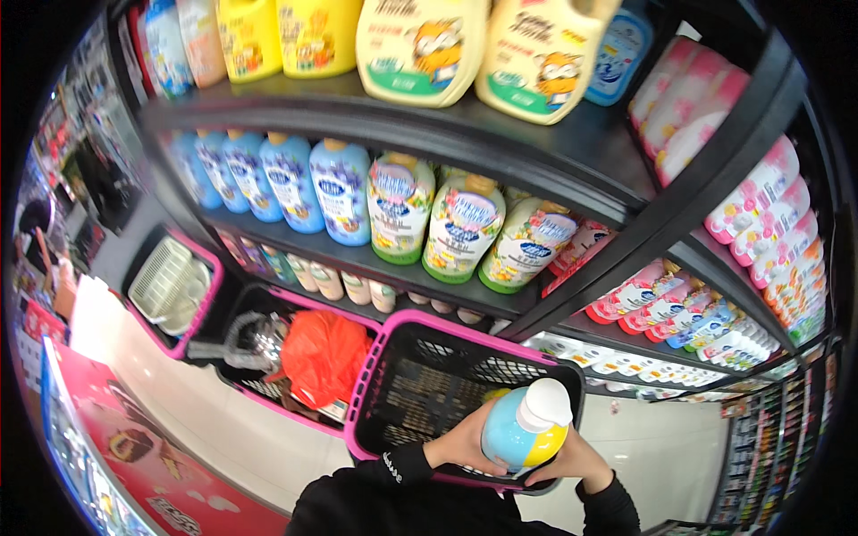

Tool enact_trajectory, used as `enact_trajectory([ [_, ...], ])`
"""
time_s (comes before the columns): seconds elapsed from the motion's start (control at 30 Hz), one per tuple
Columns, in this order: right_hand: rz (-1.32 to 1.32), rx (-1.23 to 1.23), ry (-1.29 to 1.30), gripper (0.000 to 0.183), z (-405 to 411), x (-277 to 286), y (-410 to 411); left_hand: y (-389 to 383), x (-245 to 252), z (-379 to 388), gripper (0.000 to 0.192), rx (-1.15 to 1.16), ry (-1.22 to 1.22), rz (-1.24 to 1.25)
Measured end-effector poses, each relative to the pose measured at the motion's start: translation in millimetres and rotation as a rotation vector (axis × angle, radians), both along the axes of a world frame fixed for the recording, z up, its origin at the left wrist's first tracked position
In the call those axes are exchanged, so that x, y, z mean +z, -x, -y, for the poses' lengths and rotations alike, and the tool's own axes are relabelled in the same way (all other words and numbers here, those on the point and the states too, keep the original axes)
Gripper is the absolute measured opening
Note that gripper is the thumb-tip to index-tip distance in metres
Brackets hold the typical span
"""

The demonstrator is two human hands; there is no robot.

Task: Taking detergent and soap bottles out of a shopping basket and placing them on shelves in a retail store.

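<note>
Between my two hands is a blue and yellow pump bottle (513, 432) with a white cap, seen mostly from above. My left hand (462, 439) grips its left side, and my right hand (570, 459) wraps around its right side and lower part. The bottle is over the front right of a black shopping basket (429, 388) with a pink rim. Inside that basket, a small yellow-green thing (497, 394) shows just behind the bottle; the rest of it is hidden.
A second basket (288, 419) at the left holds a red plastic bag (325, 355) and clear plastic packaging (258, 342). Farther left, another basket (218, 268) contains a pale plastic rack (163, 278). Dark shelves (402, 120) with blue bottles (340, 194) and large yellow jugs (419, 53) rise in front.
</note>
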State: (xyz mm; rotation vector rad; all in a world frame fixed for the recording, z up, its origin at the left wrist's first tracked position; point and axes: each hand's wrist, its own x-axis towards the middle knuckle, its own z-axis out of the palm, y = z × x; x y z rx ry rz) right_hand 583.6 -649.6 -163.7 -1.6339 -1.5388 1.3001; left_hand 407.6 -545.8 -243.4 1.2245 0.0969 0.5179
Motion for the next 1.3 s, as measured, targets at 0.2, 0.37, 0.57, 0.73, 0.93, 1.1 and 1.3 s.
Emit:
enact_trajectory([
  [0.2,-0.222,-0.155,-0.308,0.121,-11.4,17.4,35.1,21.6,46.2,-13.5,0.107,-0.01,-0.132,-0.077],
  [0.37,-0.296,-0.215,-0.488,0.113,-10.5,25.4,37.9,20.8,83.0,-24.8,0.111,-0.003,-0.355,-0.106],
  [0.57,-0.375,-0.255,-0.651,0.11,-19.9,75.1,50.8,25.9,119.5,-39.2,0.114,-0.017,-0.408,-0.131],
  [0.73,-0.301,-0.252,-0.828,0.109,-32.6,110.9,52.4,19.4,140.4,-56.9,0.115,0.058,-0.469,0.018],
  [0.93,-0.328,-0.26,-1.012,0.103,-71.2,156.7,54.1,11.6,205.5,-83.2,0.1,0.265,-0.636,0.175],
  [1.1,-0.31,-0.349,-1.164,0.1,-116.1,189.7,46.7,-3.3,252.5,-119.4,0.082,0.408,-0.875,0.298],
  [1.3,-0.198,-0.439,-1.227,0.089,-166.5,205.3,39.3,-15.2,258.6,-158.3,0.063,0.44,-0.709,0.265],
])
